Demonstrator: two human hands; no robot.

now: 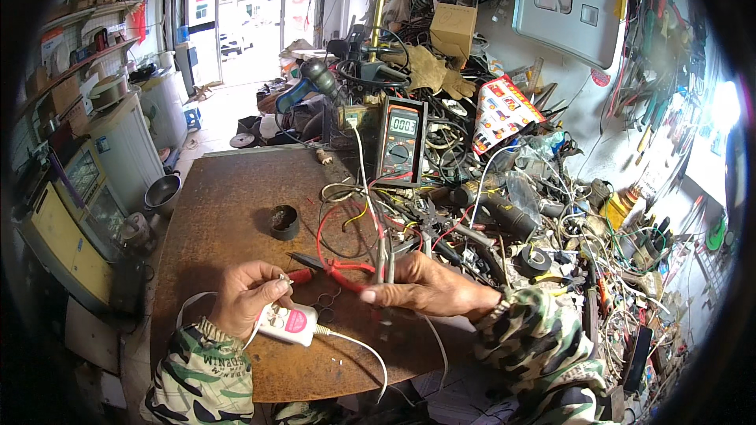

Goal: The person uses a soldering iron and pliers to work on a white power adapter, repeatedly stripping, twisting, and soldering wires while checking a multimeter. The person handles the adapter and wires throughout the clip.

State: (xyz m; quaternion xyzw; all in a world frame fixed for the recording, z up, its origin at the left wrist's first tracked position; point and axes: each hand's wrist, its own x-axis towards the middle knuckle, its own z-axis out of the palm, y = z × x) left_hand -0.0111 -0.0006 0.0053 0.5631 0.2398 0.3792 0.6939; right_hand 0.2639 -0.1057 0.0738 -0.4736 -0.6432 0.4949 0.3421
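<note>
My sleeves (543,346) have green, black and cream blotches. The lower-left sleeve (185,382) has dark letters (224,364) near its bunchy cuff (216,334).

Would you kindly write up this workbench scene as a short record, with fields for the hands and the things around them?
left hand: pinching a small piece above a white corded box
right hand: beside a red-handled tool; exact grip unclear
table: brown, worn
multimeter: beyond the right hand, digits displayed
black round container: on the table
clutter: tangled cables and tools, right side
</note>
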